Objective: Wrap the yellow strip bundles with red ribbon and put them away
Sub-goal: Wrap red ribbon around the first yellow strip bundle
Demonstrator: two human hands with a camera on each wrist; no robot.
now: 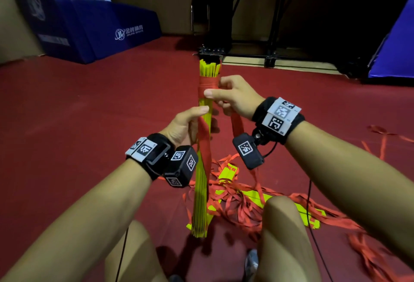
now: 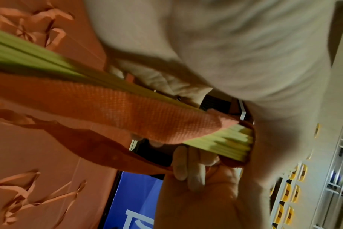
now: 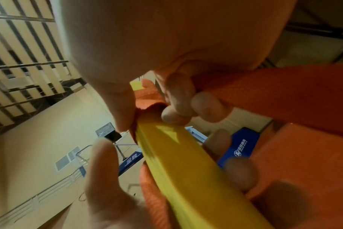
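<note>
Although the left wrist view was blurred, it showed the yellow strip bundle [image 2: 39, 60] running out of the picture at the left edge, with a length of red ribbon [image 2: 117, 111] lying along it. In the head view the left hand [image 1: 188, 125] gripped the bundle about midway up, thumb across the front; its fingers were hidden behind the strips. The right hand [image 1: 233, 96] was just above, thumb pressed on the band of ribbon wound round the bundle's upper part. The right wrist view showed its fingers [image 3: 207, 106] curled round a ribbon length beside the wrap. One ribbon tail hung down the front of the bundle and another dropped under the right wrist (partly hidden behind the wrist camera [image 1: 247, 150]). The bundle stood nearly upright between the person's knees; whether its lower end touched the red floor [image 1: 89, 113] could not be told. Its top tips overlapped a dark metal frame [image 1: 268, 57] and were hard to separate from it.

A tangle of loose ribbons [image 1: 237, 201] and loose yellow strips [image 1: 228, 172] lay on the floor beyond the bundle, partly covered by the right knee [image 1: 282, 214], and the ribbons were cut off at the right edge. Blue mats [image 1: 100, 26] stood at the far left and a blue panel [image 1: 394, 42] at the far right, both well apart from the hands. Bare floor lay open to the bundle's left.
</note>
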